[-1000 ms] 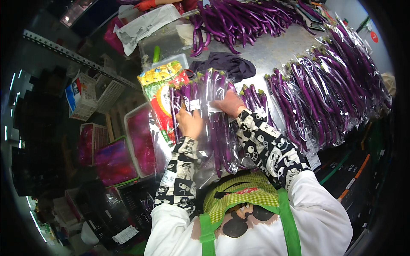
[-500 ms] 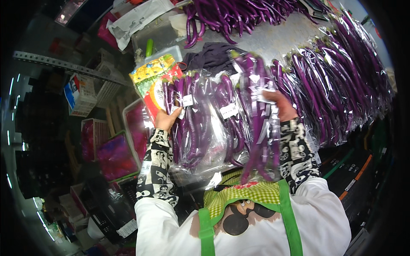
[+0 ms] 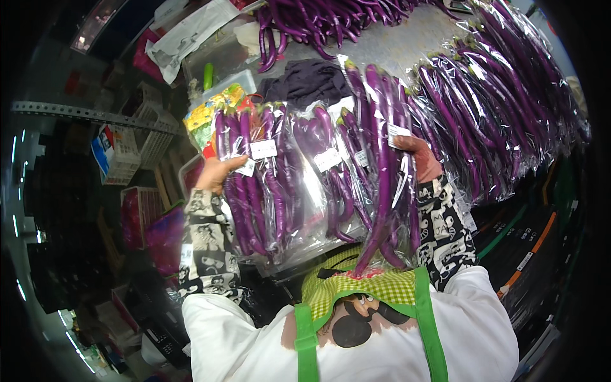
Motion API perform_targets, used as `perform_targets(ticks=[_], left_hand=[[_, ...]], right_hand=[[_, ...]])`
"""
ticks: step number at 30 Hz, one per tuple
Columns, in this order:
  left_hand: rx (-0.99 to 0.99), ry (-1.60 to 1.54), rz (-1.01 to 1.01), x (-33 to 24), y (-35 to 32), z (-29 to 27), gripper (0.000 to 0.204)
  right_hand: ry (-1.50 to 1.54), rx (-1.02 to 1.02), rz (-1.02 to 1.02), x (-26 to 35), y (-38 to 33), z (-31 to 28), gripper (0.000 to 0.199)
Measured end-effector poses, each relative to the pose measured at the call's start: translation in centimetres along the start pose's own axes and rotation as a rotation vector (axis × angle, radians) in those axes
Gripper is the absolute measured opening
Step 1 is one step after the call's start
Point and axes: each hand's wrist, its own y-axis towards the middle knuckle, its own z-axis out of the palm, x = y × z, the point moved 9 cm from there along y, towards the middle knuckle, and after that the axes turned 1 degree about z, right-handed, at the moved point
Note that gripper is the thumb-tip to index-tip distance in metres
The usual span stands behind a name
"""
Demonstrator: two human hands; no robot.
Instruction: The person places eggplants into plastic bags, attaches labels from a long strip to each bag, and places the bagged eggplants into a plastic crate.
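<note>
Long purple eggplants in clear plastic bags with white labels lie side by side in front of me. My left hand [image 3: 219, 173] is closed on the leftmost bag of eggplants [image 3: 247, 207], its thumb against the label. My right hand [image 3: 420, 158] grips another bag of eggplants [image 3: 383, 172] near its label, and the lower tips hang over my apron. Between my hands lie more bagged eggplants [image 3: 337, 191], also labelled. The fingers of both hands are partly hidden by the bags.
A long row of bagged eggplants [image 3: 484, 114] fills the table's right side. Loose eggplants [image 3: 337, 22] are heaped at the far edge. A dark cloth [image 3: 305, 83] and a yellow printed bag [image 3: 219, 105] lie beyond my hands. White crates [image 3: 121, 159] stand at left.
My left hand has moved left, drawing its bag of eggplants away from the middle ones and over the printed bag. The bag in my right hand, blurred before, is now steadier.
</note>
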Motion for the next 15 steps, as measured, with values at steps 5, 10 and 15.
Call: perform_targets(ticks=[5, 10, 15], left_hand=[[-0.055, 0.014, 0.165, -3.2, -1.5, 0.9, 0.033], [-0.187, -0.141, 0.056, 0.8, -0.4, 1.4, 0.034], [-0.132, -0.200, 0.187, -0.9, -0.7, 2.9, 0.031]], right_hand=[[-0.403, -0.078, -0.159, 0.2, 2.4, 3.1, 0.027], [-0.585, 0.047, 0.026, -5.2, 6.8, 7.2, 0.034], [-1.464, -0.296, -0.092, -7.1, 10.5, 2.9, 0.071]])
